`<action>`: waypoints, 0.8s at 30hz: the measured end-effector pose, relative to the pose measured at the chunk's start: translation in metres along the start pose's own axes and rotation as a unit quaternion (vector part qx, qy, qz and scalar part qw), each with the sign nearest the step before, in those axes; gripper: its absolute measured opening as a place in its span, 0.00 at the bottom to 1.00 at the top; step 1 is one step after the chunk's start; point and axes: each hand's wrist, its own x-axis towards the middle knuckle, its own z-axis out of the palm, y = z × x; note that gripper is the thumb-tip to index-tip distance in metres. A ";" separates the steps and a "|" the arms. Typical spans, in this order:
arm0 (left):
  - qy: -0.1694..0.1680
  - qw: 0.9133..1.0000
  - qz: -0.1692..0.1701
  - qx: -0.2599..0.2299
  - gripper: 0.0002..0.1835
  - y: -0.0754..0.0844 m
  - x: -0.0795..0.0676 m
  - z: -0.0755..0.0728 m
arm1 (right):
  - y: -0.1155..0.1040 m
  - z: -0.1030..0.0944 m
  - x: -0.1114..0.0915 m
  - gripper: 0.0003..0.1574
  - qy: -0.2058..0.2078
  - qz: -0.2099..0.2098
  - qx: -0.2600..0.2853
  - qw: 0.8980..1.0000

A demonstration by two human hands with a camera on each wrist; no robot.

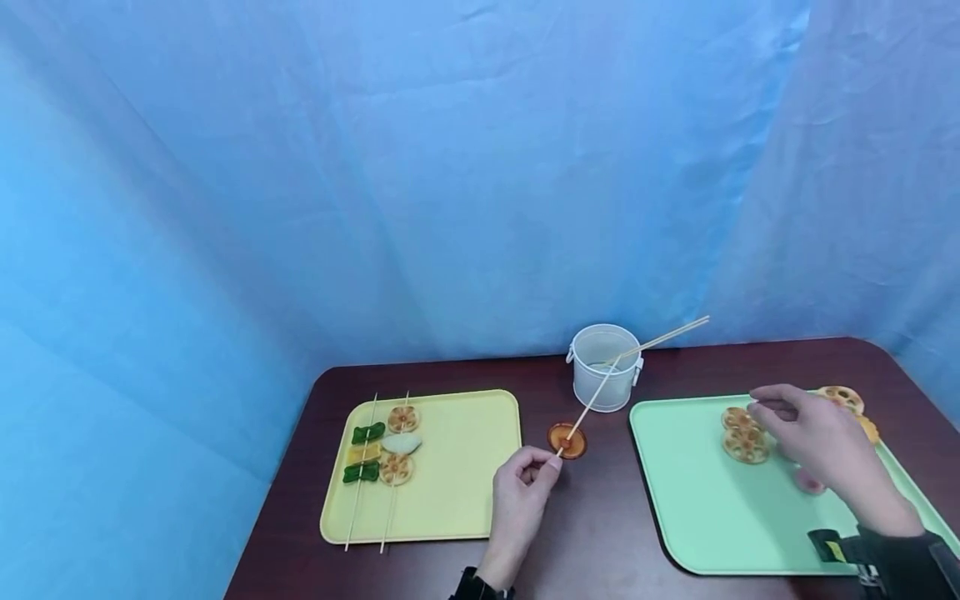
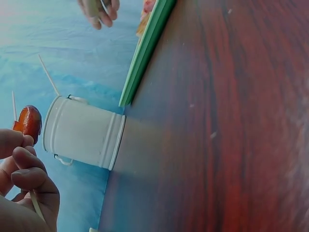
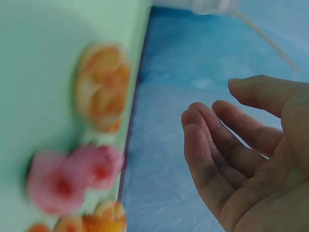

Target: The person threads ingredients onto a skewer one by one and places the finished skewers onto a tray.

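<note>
Skewers (image 1: 363, 454) of green, yellow, white and lotus-like pieces lie on the yellow tray (image 1: 461, 467) at the left of the tabletop (image 1: 592, 517), and by the tray's near right corner the left hand (image 1: 519, 500) pinches a thin stick (image 1: 597, 394), one brown slice (image 1: 555, 435) threaded beyond its fingers. Farther right, a white bucket (image 1: 617, 393) stands at the far side with other sticks (image 1: 670, 336) leaning out. At right, the right hand (image 1: 821, 442), fingers loosely bent, thumb apart, nothing held, hangs over the green tray (image 1: 697, 492) near lotus-like slices (image 1: 744, 446) and pink pieces (image 3: 55, 183).
</note>
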 end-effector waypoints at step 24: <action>-0.001 1.000 -0.014 0.005 0.05 0.006 -0.001 0.002 | 0.025 0.035 0.005 0.37 0.004 -0.081 -0.183 0.980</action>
